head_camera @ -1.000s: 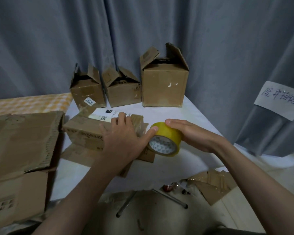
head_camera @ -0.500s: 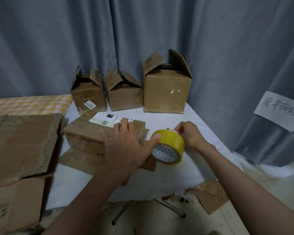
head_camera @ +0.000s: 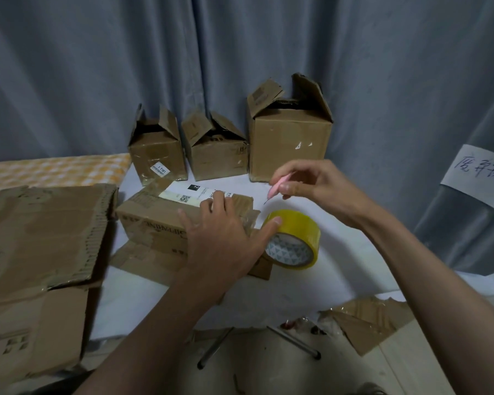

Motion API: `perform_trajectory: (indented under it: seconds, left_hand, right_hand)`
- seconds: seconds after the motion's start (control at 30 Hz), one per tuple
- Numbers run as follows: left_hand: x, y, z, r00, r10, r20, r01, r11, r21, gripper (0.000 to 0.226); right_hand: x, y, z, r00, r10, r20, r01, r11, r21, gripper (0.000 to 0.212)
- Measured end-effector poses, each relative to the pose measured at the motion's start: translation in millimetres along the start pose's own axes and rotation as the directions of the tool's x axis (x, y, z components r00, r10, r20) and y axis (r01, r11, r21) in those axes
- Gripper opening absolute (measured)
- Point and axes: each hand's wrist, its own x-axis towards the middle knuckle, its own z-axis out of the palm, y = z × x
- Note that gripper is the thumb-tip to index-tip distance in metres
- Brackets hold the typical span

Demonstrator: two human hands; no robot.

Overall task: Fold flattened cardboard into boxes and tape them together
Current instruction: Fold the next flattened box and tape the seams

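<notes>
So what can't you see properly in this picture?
- Head view: the blade of the pink cutter in the right hand is too thin and blurred to make out.
- The left hand hides the taped seam on the box.
- The paper sign is cut off by the right edge.
- The tape strip's end is hidden under the thumb.

The paper sign point(head_camera: 481, 178) runs off the right edge (handwriting unreadable); the flattened cardboard point(head_camera: 35, 252) is cropped at left.
</notes>
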Motion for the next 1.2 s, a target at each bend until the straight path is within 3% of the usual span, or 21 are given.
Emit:
perform_trajectory:
  seconds: [0.2,0.9,1.07,1.2]
  left_hand:
    - [2,5,-1,1.0,-0.019,0.001,0.019,0.999,0.028,0.104]
    - [3,5,-1,1.0,-0.019,0.001,0.019,0.999,0.036,0.097]
    - [3,5,0,1.0,-0.017,0.002,0.017,0.999,0.039,0.102]
    - [4,6,-1,1.0,-0.022,0.009,0.022,0.998,0.053,0.104]
  right_hand:
    - [2,-6,13,0.992,-0.045,0.12,0.07,0.975,-0.212,0.011]
    - [9,-5,25,0.988,0.048,0.149,0.001,0.95,-0.313,0.016]
    - [14,1,24,0.994,0.09,0.059,-0.06,0.919,-0.39,0.015]
    - [14,15,13,0.952,0.271,-0.143,-0.305,0.883,-0.357,0.014]
